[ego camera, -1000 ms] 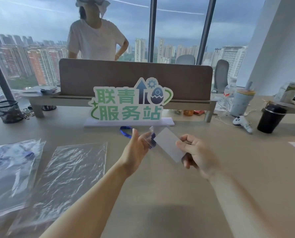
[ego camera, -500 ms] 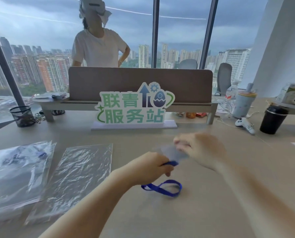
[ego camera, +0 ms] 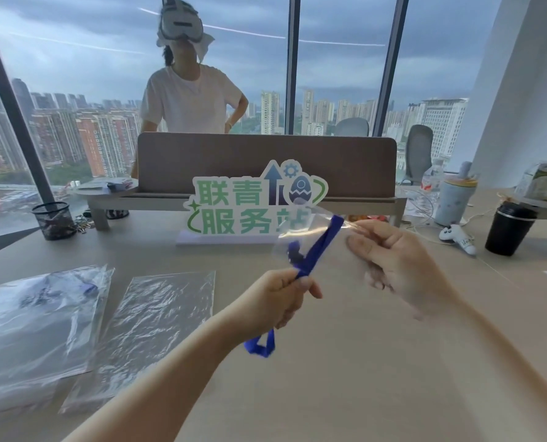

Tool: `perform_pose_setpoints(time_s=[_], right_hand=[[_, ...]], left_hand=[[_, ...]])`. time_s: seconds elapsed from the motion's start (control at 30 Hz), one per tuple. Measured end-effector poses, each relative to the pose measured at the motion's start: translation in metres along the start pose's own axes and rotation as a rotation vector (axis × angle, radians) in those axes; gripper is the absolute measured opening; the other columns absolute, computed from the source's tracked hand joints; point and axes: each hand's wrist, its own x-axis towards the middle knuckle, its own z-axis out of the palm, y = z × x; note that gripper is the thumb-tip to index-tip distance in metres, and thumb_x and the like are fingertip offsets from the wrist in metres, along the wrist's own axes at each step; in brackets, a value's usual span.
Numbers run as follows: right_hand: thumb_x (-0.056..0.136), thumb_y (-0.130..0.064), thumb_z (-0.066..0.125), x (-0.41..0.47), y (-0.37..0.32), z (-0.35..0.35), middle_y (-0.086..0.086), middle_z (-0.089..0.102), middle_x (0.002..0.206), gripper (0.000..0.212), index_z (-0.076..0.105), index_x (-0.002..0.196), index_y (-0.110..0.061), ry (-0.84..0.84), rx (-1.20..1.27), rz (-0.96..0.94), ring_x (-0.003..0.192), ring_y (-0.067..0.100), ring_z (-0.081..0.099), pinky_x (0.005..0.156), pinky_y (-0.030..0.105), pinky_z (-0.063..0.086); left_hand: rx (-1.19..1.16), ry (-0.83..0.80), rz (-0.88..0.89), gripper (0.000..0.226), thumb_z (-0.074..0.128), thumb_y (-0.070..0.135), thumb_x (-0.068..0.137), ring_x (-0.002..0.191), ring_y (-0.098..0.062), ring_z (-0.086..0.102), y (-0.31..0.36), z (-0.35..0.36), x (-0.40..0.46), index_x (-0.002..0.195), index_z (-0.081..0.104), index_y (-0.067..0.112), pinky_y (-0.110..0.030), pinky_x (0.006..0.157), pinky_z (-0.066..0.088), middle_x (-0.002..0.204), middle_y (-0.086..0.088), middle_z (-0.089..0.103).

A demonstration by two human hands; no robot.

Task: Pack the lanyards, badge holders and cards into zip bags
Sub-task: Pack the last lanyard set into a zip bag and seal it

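My left hand [ego camera: 277,298] grips a blue lanyard [ego camera: 320,247], whose strap runs up and to the right while a loop hangs below my wrist. My right hand [ego camera: 393,266] holds a clear badge holder [ego camera: 301,224] by its right side, lifted above the table [ego camera: 361,378]. The lanyard's dark clip end lies against the holder. An empty zip bag [ego camera: 151,330] lies flat on the table at the left. Further left, another zip bag [ego camera: 33,317] shows blue lanyard material inside.
A green and white sign [ego camera: 253,208] stands at the middle back before a brown divider [ego camera: 266,161]. A person stands behind the divider. A mesh pen cup [ego camera: 53,220] sits back left; a black cup [ego camera: 508,231], a tumbler [ego camera: 455,199] and a white controller [ego camera: 457,237] sit back right.
Both hands rose from near the table, lifting the lanyard and holder. The lanyard loop left the tabletop and now hangs below my left wrist. The view tilted upward.
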Motion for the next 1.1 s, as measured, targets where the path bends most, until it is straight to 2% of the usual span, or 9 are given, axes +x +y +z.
perform_pose_setpoints(time_s=[0.07, 0.17, 0.27, 0.4, 0.53, 0.63, 0.73, 0.83, 1.1], right_hand=[[0.092, -0.014, 0.064, 0.005, -0.001, 0.003, -0.011, 0.064, 0.066, 0.008, 0.069, 0.098, -0.017, 0.158, -0.238, -0.065, 0.046, 0.004, 0.05, 0.048, 0.02, 0.039], [0.092, -0.027, 0.063, 0.004, 0.001, 0.001, -0.006, 0.073, 0.094, 0.015, 0.07, 0.106, -0.027, 0.273, -0.911, -0.157, 0.086, 0.018, 0.065, 0.068, 0.027, 0.043], [0.091, -0.034, 0.061, -0.002, -0.006, -0.001, -0.012, 0.072, 0.097, 0.017, 0.07, 0.105, -0.038, 0.002, -1.203, -0.06, 0.094, 0.017, 0.064, 0.077, 0.03, 0.047], [0.087, -0.025, 0.071, -0.006, -0.009, -0.004, -0.016, 0.074, 0.083, 0.012, 0.074, 0.087, -0.038, -0.562, -0.899, 0.197, 0.083, 0.001, 0.067, 0.084, 0.025, 0.051], [0.082, -0.013, 0.074, -0.011, -0.012, -0.004, -0.012, 0.069, 0.068, 0.018, 0.078, 0.083, -0.03, -0.622, -0.463, 0.175, 0.055, -0.002, 0.054, 0.051, 0.013, 0.038], [0.069, -0.032, 0.085, -0.012, -0.001, -0.003, -0.009, 0.061, 0.06, 0.012, 0.079, 0.079, -0.029, -0.491, -0.182, 0.097, 0.045, 0.003, 0.043, 0.041, 0.015, 0.035], [0.055, -0.049, 0.088, -0.012, 0.012, 0.007, -0.001, 0.052, 0.063, 0.043, 0.077, 0.086, -0.021, -0.296, 0.055, 0.076, 0.045, 0.01, 0.035, 0.039, 0.017, 0.028], [0.075, -0.031, 0.074, -0.014, 0.015, 0.019, 0.006, 0.045, 0.063, 0.012, 0.077, 0.084, -0.024, -0.103, 0.111, 0.106, 0.042, 0.011, 0.03, 0.041, 0.018, 0.022], [0.09, -0.017, 0.067, -0.015, 0.016, 0.028, -0.011, 0.049, 0.044, 0.011, 0.07, 0.081, -0.021, 0.2, -0.247, -0.076, 0.036, 0.004, 0.038, 0.041, 0.013, 0.031]], left_hand=[[0.169, -0.016, -0.069, 0.031, 0.037, 0.029, 0.1, 0.05, -0.014, 0.032, -0.003, 0.006, -0.003, 0.088, 0.064, 0.019, -0.032, 0.052, 0.032, 0.059, 0.006, 0.039], [0.423, -0.088, -0.128, 0.031, 0.038, 0.035, 0.099, 0.049, -0.011, 0.035, 0.003, 0.005, -0.011, 0.088, 0.064, 0.022, -0.025, 0.049, 0.036, 0.063, 0.007, 0.042], [0.675, -0.038, 0.022, 0.028, 0.042, 0.037, 0.097, 0.05, -0.006, 0.041, 0.011, -0.006, -0.016, 0.08, 0.061, 0.026, -0.023, 0.049, 0.036, 0.06, 0.01, 0.047], [0.641, 0.085, 0.238, 0.017, 0.057, 0.034, 0.092, 0.054, -0.007, 0.044, 0.011, -0.018, -0.016, 0.077, 0.066, 0.031, -0.023, 0.054, 0.036, 0.056, 0.012, 0.052], [0.205, 0.106, 0.205, 0.019, 0.056, 0.018, 0.093, 0.048, -0.01, 0.037, 0.007, -0.017, -0.016, 0.078, 0.067, 0.014, -0.021, 0.05, 0.034, 0.052, 0.007, 0.045], [-0.044, 0.117, 0.196, 0.023, 0.051, 0.011, 0.095, 0.05, -0.014, 0.035, 0.002, -0.007, -0.02, 0.074, 0.059, 0.004, -0.026, 0.052, 0.028, 0.057, 0.0, 0.044], [-0.176, 0.14, 0.219, 0.021, 0.043, 0.008, 0.088, 0.05, -0.015, 0.037, -0.002, 0.008, -0.028, 0.072, 0.054, 0.0, -0.025, 0.052, 0.032, 0.057, -0.004, 0.045], [-0.389, 0.261, 0.094, 0.036, 0.035, -0.005, 0.096, 0.05, -0.018, 0.044, -0.006, 0.02, -0.025, 0.069, 0.056, 0.007, -0.022, 0.051, 0.039, 0.057, -0.006, 0.051], [-0.676, 0.311, 0.011, 0.021, 0.05, 0.006, 0.094, 0.071, -0.015, 0.06, -0.005, 0.02, -0.025, 0.095, 0.071, 0.004, -0.029, 0.069, 0.047, 0.087, -0.009, 0.069]])
